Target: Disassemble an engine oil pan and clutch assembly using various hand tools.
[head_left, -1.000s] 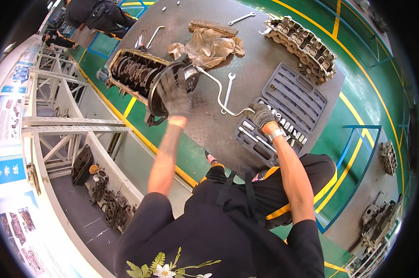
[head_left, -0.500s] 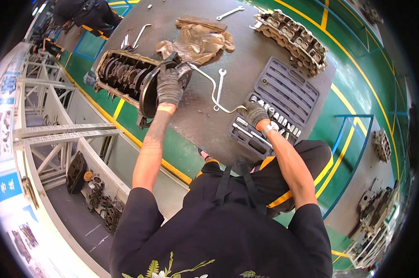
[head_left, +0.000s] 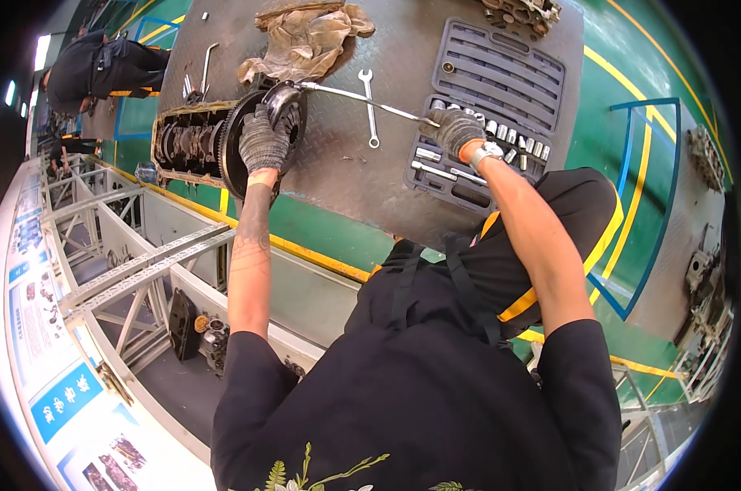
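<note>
Workshop with green floor marked by yellow and blue lines; a grey steel checker-plate surface point(head_left: 362, 176) carries the work. At its left edge lies an engine block point(head_left: 186, 143), crankshaft exposed, with a toothed flywheel point(head_left: 238, 143) mounted on the end that faces the person.

The left hand point(head_left: 266, 139), in a grey knit glove, is pressed flat over the flywheel's face, fingers wrapped around its rim; the grip is closed on the flywheel. From the flywheel's centre a long chrome breaker bar point(head_left: 358, 98) runs to the right across the surface. The gloved right hand point(head_left: 455, 129) closes its grip around the far end of the bar's handle, so the bar spans the gap between the two hands.

Just beside the right hand, partly under the wrist, lies an open grey socket-set case point(head_left: 501, 74) holding sockets and extensions. A combination wrench point(head_left: 370, 106) lies on the surface under the bar. A crumpled tan rag point(head_left: 309, 37) rests beyond the flywheel. Further wrenches point(head_left: 200, 74) lie behind the block. Another person point(head_left: 92, 69) in dark clothing crouches at upper left.
</note>
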